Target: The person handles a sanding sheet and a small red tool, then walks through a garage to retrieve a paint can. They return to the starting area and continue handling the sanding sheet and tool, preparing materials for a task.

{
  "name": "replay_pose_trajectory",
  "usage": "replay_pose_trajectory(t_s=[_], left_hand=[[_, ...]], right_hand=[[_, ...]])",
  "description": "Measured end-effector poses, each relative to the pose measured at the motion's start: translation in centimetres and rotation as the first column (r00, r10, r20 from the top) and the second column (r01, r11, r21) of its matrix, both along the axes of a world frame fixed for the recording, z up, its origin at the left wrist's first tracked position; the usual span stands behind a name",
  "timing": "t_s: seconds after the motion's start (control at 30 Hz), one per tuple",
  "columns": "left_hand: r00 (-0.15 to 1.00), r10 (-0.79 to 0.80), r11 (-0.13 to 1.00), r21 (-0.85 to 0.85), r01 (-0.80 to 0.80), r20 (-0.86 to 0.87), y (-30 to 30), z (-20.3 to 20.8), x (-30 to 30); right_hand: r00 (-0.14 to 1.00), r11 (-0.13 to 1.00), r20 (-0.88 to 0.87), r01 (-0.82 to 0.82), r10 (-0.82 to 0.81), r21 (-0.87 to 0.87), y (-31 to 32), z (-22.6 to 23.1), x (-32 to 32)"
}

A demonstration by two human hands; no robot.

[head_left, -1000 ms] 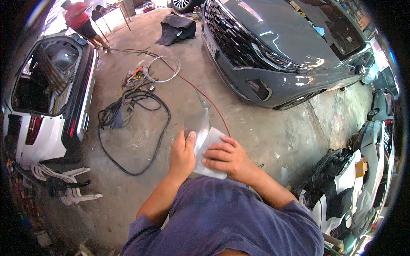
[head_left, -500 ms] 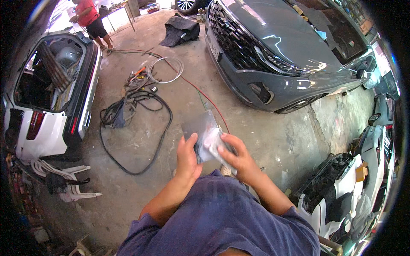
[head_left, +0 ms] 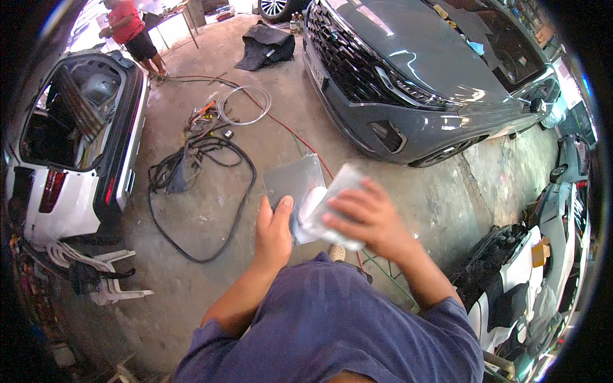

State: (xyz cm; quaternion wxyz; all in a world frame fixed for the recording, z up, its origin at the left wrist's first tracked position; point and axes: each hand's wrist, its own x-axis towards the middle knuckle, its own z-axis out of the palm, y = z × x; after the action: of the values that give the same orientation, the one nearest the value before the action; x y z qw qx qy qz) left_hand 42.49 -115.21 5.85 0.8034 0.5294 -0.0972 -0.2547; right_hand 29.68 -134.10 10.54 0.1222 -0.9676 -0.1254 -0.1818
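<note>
In front of my belly, my left hand [head_left: 274, 233] grips a flat grey plate [head_left: 292, 175] by its near edge, thumb on top. A whitish, faintly pink smear of paste [head_left: 311, 203] lies on the plate's right part. My right hand [head_left: 377, 220] is closed on a pale flat spreader [head_left: 345, 182], which is blurred by motion. The spreader's lower left edge is at the paste; I cannot tell whether it touches. My fingers lie across the spreader's face and the thumb is hidden.
Ahead on the right stands a dark grey car [head_left: 421, 121]. A white car body [head_left: 70, 204] is at the left, near white plastic chairs [head_left: 115, 281]. A black cable [head_left: 246, 204], a clear coiled hose [head_left: 268, 105] and a red hose [head_left: 300, 135] lie on the floor. A person [head_left: 131, 32] stands far left.
My right hand has swung outward to the right and turned the spreader up, baring more of the plate. The plate has shifted slightly left and lies flatter to view.
</note>
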Motion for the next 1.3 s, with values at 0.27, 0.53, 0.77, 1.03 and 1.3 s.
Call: replay_pose_trajectory(t_s=[0.27,0.53,0.77,1.03,1.3], left_hand=[[0.926,-0.225,0.937,0.328,0.12,0.303,-0.2,1.4,0.1],[0.885,-0.003,0.936,0.314,-0.162,0.466,-0.9,2.1,0.5],[0.993,0.011,0.993,-0.115,-0.025,-0.113,-1.4,1.5,0.6],[0.919,0.016,0.989,-0.131,-0.074,-0.394,-0.2,-0.7,-1.7],[0.992,0.06,0.997,-0.038,-0.065,-0.115,0.9,0.6,-1.1]], right_hand=[[1.0,1.0,-0.013,-0.025,0.025,-0.002,-0.3,0.7,0.8],[0.99,0.984,-0.058,-0.116,0.125,0.137,2.9,-1.4,-1.4],[0.962,0.844,0.25,-0.22,0.106,0.488,4.9,0.0,-1.2],[0.975,0.968,-0.102,0.209,-0.196,0.136,-2.6,-6.5,-1.9],[0.999,0.999,0.002,0.05,-0.05,0.0,-1.4,-1.3,-2.0]])
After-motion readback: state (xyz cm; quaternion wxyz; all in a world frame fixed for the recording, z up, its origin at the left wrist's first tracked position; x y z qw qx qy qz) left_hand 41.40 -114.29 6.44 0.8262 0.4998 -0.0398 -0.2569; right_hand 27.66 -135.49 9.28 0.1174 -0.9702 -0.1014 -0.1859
